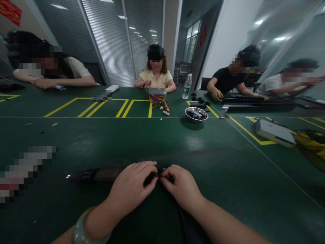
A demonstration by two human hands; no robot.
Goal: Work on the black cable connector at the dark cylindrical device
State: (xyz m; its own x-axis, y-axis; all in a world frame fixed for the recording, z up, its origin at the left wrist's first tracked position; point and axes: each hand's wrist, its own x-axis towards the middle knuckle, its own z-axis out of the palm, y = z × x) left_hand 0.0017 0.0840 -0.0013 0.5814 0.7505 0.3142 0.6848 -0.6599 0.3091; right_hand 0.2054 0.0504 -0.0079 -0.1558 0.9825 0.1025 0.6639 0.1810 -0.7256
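Note:
Near the table's front, my left hand (137, 179) is closed in a pinch around something small and black, mostly hidden by the fingers. Directly beside it, my right hand (180, 184) also pinches, its fingertips almost meeting the left ones at a dark piece I cannot make out. A dark cylindrical tool (106, 175) with a brownish body, a black collar and a shiny tip at its left end lies on the table. Its right end is hidden behind my left hand. A black cable (183, 220) runs below my right wrist.
Across the green table (101, 142) sit several people. A metal bowl (196, 115) of dark parts, a water bottle (187, 87) and a grey box with coloured wires (157, 98) stand beyond. At right lie a silver box (275, 133) and a yellow-black bundle (312, 145).

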